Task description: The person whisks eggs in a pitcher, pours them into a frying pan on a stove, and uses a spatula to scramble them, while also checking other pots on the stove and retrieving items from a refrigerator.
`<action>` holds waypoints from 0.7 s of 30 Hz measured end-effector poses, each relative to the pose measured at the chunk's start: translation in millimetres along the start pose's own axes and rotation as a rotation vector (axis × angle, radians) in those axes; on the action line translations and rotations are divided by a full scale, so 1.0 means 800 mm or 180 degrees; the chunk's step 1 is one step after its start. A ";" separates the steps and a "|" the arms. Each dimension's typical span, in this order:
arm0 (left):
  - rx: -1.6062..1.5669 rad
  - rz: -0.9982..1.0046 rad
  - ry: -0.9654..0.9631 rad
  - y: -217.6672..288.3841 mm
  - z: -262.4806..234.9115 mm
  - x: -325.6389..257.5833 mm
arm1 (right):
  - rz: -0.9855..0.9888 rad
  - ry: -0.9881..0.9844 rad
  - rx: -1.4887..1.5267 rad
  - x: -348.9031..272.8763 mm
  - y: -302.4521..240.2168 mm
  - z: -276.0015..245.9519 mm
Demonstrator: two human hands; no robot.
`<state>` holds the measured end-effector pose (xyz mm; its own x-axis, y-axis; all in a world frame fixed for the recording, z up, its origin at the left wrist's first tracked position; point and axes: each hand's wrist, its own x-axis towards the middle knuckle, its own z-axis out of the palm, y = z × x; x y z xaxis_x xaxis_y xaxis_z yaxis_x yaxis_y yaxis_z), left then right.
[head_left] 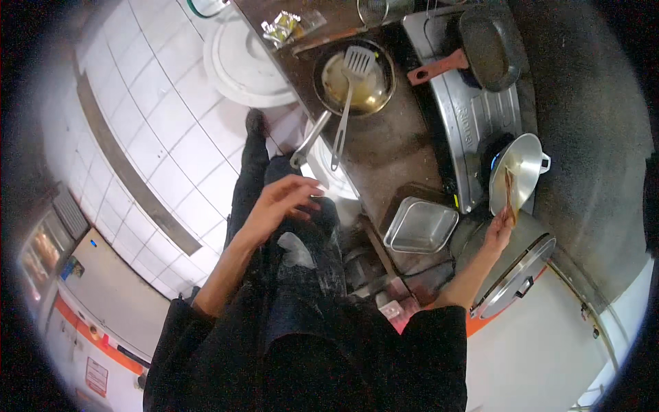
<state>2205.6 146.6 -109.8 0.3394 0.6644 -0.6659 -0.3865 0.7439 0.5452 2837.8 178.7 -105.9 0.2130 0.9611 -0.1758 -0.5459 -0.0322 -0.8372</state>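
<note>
At the stove on the right, my right hand (500, 231) is closed around the handle of a brown, wooden-looking utensil (509, 189). Its far end reaches into a shallow silver metal pan (530, 154), whose contents I cannot make out. A bit of blue flame shows at the pan's left rim. My left hand (278, 204) hangs in the air left of the counter, fingers loosely bent and apart, with nothing visible in it. Beyond it, a frying pan (377, 103) holds some yellowish liquid, and a slotted turner (358, 63) lies across it.
A rectangular metal tray (422, 226) stands on the dark counter (388, 154). On the silver stove (504, 110) sits a rectangular pan (487, 51) with a red handle. A large pot lid (511, 281) is near my right forearm. A white round container (230, 58) stands on the tiled floor.
</note>
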 end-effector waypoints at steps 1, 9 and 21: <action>-0.0041 0.0034 0.0307 0.004 -0.009 -0.010 | -0.0179 0.1010 -0.0514 0.024 0.010 0.012; 0.1159 0.0878 0.3056 -0.129 -0.236 -0.080 | -0.0199 0.1514 -0.0178 -0.032 0.166 0.206; 0.0787 0.0670 0.3838 -0.094 -0.513 -0.190 | -0.0578 -0.0671 -0.2169 0.032 0.442 0.795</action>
<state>1831.1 -39.9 -258.5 -0.7618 0.3796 -0.5249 -0.1222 0.7116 0.6919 2135.2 366.8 -76.9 0.0545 0.9976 0.0422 0.1227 0.0352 -0.9918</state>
